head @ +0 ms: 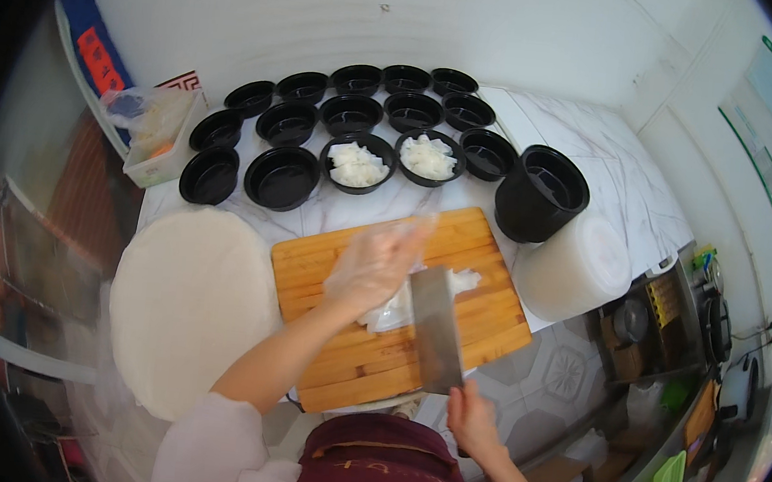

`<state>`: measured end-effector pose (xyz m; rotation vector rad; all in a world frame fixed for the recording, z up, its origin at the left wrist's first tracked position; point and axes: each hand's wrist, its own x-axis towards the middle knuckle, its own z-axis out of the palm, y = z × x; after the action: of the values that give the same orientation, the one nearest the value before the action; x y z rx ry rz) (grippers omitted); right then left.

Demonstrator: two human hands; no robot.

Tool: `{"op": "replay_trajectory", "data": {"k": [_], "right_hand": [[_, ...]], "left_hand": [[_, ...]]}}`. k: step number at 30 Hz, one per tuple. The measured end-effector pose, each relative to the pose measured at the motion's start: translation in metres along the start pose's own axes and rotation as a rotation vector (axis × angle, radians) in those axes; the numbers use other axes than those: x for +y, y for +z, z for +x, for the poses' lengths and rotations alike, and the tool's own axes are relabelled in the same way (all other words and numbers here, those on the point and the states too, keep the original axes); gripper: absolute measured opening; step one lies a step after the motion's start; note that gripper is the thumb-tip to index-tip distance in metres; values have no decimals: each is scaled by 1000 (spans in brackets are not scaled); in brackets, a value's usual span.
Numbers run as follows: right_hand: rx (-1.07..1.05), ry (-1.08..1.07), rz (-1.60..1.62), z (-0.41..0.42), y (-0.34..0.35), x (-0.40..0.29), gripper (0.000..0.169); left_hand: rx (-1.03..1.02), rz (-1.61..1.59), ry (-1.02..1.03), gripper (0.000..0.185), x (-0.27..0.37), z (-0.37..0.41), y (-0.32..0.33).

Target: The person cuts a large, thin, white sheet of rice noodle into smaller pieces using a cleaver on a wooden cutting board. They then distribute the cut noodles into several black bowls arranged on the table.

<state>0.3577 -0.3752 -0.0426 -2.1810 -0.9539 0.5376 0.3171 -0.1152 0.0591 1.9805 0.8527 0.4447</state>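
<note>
My right hand (pixel 474 417) grips the handle of a cleaver (pixel 438 335), whose broad steel blade lies across the wooden cutting board (pixel 319 373). Just left of the blade is a soft white sheet of food (pixel 388 315), partly hidden under my left arm. Cut white pieces (pixel 465 280) show past the blade's right side. My left hand (pixel 378 262), in a clear plastic glove, is over the board above the white food. Motion blurs it, so whether its fingers touch or hold anything is unclear.
Rows of black plastic bowls (pixel 281 177) stand behind the board; two contain white shreds (pixel 358 165). Stacked black bowls (pixel 534 206) and a translucent white cylinder (pixel 573 268) stand at right. A large round white slab (pixel 190 313) lies left, below a plastic bin (pixel 159 162).
</note>
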Motion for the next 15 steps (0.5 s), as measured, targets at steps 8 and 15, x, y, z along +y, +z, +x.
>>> {"op": "replay_trajectory", "data": {"k": [8,15], "right_hand": [[166,205,91,-19,-64,47,21],[165,164,13,-2,-94,53,11]], "left_hand": [[-666,760,386,69,12,107,139],[-816,1102,460,63,50,147,164]]}}
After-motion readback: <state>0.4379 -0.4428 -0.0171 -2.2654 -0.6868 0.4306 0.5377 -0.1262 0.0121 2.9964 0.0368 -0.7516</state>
